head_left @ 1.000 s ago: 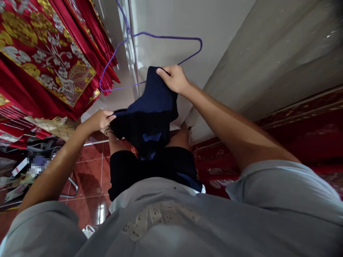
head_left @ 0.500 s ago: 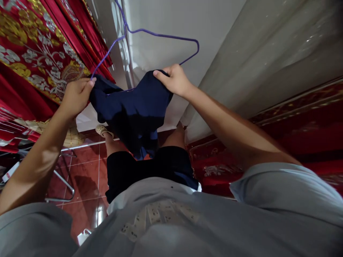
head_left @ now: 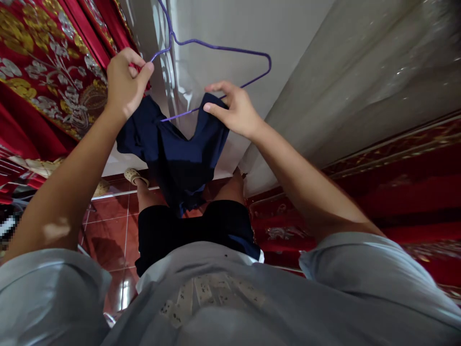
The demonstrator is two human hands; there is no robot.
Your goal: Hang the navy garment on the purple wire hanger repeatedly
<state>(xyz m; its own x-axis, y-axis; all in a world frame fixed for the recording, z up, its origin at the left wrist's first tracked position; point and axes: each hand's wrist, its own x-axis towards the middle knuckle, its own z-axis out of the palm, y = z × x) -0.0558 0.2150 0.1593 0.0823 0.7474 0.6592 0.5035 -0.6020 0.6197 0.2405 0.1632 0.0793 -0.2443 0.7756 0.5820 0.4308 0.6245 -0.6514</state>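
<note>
A purple clothes hanger (head_left: 223,48) hangs in front of me, and a dark blue garment (head_left: 180,154) is partly on it. The hanger's lower bar runs across the garment's neck opening. My left hand (head_left: 126,81) is closed at the hanger's upper left arm, thumb and fingers pinching the wire above the garment's left shoulder. My right hand (head_left: 236,108) grips the garment's right shoulder, thumb in front and the index finger lifted behind the cloth. The hanger's right end sticks out bare above this hand. The lower part of the garment hangs bunched above my legs.
Red cloth with gold and silver flower patterns (head_left: 61,72) hangs at the left. A pale, clear-covered hanging (head_left: 345,86) and red fabric (head_left: 389,192) stand on the right. Below are a red tiled floor (head_left: 108,240) and a beige clog (head_left: 135,176) on my foot.
My left hand has moved up and right, off the garment's left shoulder, onto the hanger arm. The left shoulder has dropped, baring more of the lower bar. My right hand stays on the garment.
</note>
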